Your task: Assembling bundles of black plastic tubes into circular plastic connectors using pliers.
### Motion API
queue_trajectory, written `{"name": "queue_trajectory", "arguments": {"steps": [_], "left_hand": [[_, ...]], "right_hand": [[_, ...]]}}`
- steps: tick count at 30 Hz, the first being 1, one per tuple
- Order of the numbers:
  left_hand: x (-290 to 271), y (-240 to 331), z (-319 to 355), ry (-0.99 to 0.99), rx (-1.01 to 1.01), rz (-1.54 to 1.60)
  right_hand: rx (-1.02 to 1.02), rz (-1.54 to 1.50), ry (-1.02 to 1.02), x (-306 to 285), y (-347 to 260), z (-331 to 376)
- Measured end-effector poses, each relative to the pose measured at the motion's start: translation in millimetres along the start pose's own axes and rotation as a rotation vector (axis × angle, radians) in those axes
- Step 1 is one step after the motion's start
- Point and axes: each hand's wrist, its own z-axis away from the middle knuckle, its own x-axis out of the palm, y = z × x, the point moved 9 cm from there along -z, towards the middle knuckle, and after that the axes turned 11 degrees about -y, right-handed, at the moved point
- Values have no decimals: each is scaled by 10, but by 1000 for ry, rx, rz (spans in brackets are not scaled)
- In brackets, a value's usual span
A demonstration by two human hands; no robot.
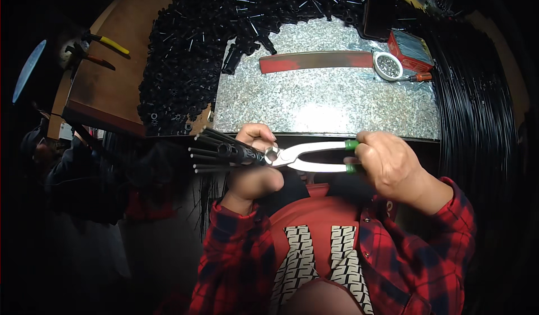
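In front of you stretches a brown wooden workbench (115,78), with a heap of black tubular parts (185,62) piled over much of its far and left side. A speckled grey slab (337,93) lies nearest you, glare whitening its front. To its right runs a thick bundle of long black strands (471,99). Your right hand (388,160) is closed on the green-gripped handles of metal pincers (286,158), which stand spread apart; I cannot tell how your fingers sit on the lower grip. Your left hand (255,183) is wrapped around a black tubular part (240,153) in front of your body, just off the slab's near edge, and thin black rods (213,158) fan leftward from that grasp. Your hands are apart, the pincers bridging the gap: their rounded jaws are at the part's right end, though I cannot tell whether they bite on it. Across the slab's far half lies a long red-and-brown bar (315,62). Beyond its right end sits a red box (401,55) of thin pale pieces. A yellow-handled tool (115,46) rests on the wood at left. Beside the bar's right end, a white bowl (389,80) holds small metal bits (387,65), with an orange-handled tool (422,77) to its right
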Motion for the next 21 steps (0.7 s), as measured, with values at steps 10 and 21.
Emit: {"name": "queue_trajectory", "arguments": {"steps": [10,21], "left_hand": [[207,32,-16,-270,-67,-52],[173,-107,-86,-161,-150,19]], "right_hand": [[332,-1973,-1220,854,-376,506],[225,-1124,-612,562,21,161]]}}
